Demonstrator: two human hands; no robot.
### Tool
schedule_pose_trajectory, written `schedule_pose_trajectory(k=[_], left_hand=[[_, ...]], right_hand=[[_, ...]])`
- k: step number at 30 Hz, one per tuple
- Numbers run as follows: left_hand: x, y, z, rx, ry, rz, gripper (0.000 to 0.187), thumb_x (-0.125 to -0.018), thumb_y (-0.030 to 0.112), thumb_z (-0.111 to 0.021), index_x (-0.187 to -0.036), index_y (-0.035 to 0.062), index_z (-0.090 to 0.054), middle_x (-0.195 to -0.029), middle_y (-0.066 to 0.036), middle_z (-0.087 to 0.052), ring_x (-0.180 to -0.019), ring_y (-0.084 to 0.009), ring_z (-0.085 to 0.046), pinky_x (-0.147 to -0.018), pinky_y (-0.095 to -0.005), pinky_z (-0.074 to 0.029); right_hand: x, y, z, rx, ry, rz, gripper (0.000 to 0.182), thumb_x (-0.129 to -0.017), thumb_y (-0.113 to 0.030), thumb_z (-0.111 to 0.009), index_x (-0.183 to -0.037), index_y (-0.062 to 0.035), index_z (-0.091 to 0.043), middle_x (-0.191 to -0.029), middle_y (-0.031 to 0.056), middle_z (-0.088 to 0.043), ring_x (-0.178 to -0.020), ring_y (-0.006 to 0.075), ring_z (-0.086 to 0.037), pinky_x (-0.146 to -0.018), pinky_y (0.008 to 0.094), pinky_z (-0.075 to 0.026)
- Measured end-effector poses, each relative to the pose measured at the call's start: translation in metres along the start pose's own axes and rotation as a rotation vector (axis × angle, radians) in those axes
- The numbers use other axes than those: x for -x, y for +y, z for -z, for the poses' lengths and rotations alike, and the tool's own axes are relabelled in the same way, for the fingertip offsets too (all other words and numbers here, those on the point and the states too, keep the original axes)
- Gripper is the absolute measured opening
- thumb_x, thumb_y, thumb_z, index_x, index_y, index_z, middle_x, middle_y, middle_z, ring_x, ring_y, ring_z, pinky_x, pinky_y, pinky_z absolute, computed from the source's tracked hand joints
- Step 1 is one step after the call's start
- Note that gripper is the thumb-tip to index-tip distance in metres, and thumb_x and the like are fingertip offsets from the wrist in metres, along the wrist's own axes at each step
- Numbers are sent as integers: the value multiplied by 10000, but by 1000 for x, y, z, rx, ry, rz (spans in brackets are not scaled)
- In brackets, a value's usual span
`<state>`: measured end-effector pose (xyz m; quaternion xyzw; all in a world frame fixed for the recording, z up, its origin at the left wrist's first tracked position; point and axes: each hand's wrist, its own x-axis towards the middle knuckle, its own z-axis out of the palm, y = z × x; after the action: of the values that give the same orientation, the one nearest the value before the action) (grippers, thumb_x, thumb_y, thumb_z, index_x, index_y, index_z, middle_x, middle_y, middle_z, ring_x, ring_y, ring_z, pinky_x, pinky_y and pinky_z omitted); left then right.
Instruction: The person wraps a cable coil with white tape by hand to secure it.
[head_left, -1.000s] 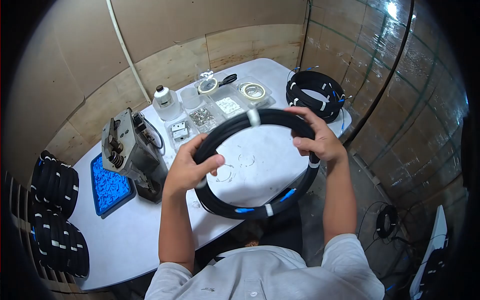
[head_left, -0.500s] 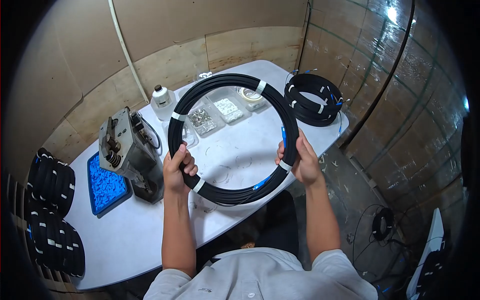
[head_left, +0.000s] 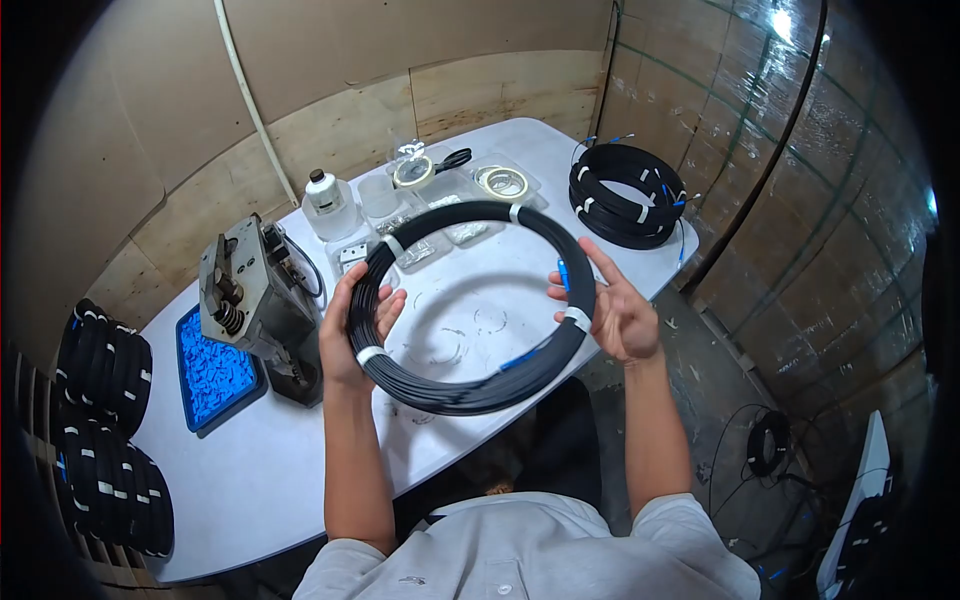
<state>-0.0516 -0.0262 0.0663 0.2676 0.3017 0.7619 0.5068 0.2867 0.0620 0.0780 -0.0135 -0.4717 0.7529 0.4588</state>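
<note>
A coil of black cable (head_left: 460, 395) is held up over the table, tilted, with white tape bands around it at several places. My left hand (head_left: 345, 335) grips its left side, fingers passing through the ring. On the right side, my right hand (head_left: 628, 318) holds the coil more loosely, fingertips inside the ring and the palm partly turned up. Near those fingertips a blue connector (head_left: 563, 275) lies against the coil's inner side. Another blue connector (head_left: 520, 359) shows along the lower inner edge.
On the white table (head_left: 250, 490) stand a metal press (head_left: 265, 310), a blue tray of small blue parts (head_left: 215, 375), a white bottle (head_left: 323, 192), tape rolls (head_left: 502, 184) and scissors (head_left: 455, 159). More cable coils (head_left: 628, 225) sit back right; others (head_left: 110, 480) are stacked at left.
The coil has been lowered and tipped flatter, uncovering the tape rolls and scissors behind it. My right hand's fingers have loosened, and my left hand has moved up slightly.
</note>
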Motion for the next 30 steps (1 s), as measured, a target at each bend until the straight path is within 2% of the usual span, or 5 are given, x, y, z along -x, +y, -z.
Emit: schedule_pose_trajectory(k=[5,9,16,21,30], left_hand=[[3,6,0,-67,-12,168,767,-980,675,-325,-1374,40,-496,-923,-163,-697,-734,-310,-726,-624,-376,-637],[10,3,14,-300,-301,130,719,-1000,616,-406,-1431,41,-415,-854,-177,-681,-713,-261,-721,-532,-310,-578],[-1,-5,11,-1187,-165,-122,468,-971,450,-634,-969,-18,-650,-702,5,-528,-623,-78,-408,-561,-271,-329],[15,-37,-36,-397,83,-46,394,-976,416,-634,-1128,60,-559,-780,-33,-578,-608,-131,-535,-569,-294,-480],[13,-30,-27,-523,94,22,268,-929,240,-703,-1058,88,-524,-681,8,-499,-528,-90,-468,-503,-268,-434]], right_hand=[[2,-2,9,694,254,-165,880,-838,44,-717,-1575,-81,-252,-1206,87,-661,-1022,135,-642,-837,300,-553],[0,-18,21,1251,391,-61,480,-901,-151,-745,-1340,-18,-604,-810,-44,-540,-702,51,-457,-610,219,-392],[-5,11,35,1034,531,253,460,-1015,-447,-548,-953,6,-591,-823,18,-496,-709,90,-474,-636,247,-427],[-4,20,14,524,453,30,384,-1074,-465,-356,-1106,-96,-459,-765,54,-507,-584,124,-520,-551,291,-483],[-16,8,-6,458,574,-60,319,-1077,-431,-376,-1207,-146,-440,-749,53,-502,-506,113,-467,-475,282,-442]])
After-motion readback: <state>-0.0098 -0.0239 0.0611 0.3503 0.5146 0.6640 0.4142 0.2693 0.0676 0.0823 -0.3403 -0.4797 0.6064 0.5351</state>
